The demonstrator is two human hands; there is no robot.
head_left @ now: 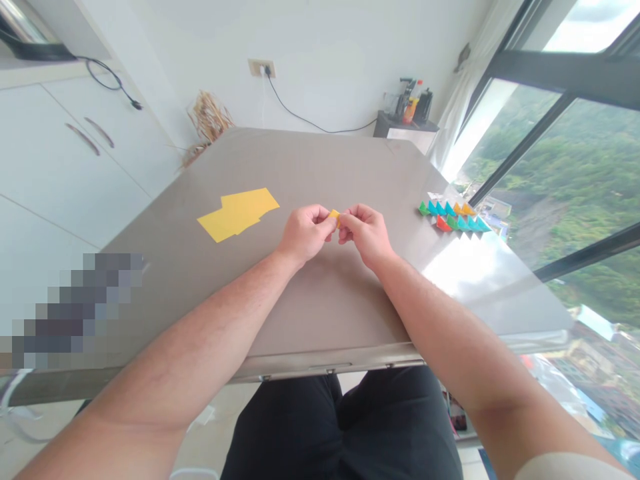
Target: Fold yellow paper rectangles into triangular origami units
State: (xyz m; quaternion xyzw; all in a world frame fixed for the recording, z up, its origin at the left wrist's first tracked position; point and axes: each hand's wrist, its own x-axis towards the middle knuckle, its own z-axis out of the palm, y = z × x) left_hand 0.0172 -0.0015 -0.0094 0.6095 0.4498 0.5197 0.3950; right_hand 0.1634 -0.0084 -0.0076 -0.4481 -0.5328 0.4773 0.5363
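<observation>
Between my two hands is a small piece of folded yellow paper (335, 215), mostly covered by the fingers. My left hand (306, 233) pinches its left side between thumb and fingertips. From the other side my right hand (367, 233) grips it in the same way, the fingers closed. Both hands are just above the middle of the grey table (320, 287). Several flat sheets of yellow paper (237, 212) lie overlapped on the table to the left of my left hand.
At the table's right side stand two rows of small folded paper boats (453, 217) in green, blue, red and orange. A pixelated patch (80, 307) hides something at the left edge. A low cabinet (406, 130) with bottles stands behind the table, and a window (550, 147) is on the right.
</observation>
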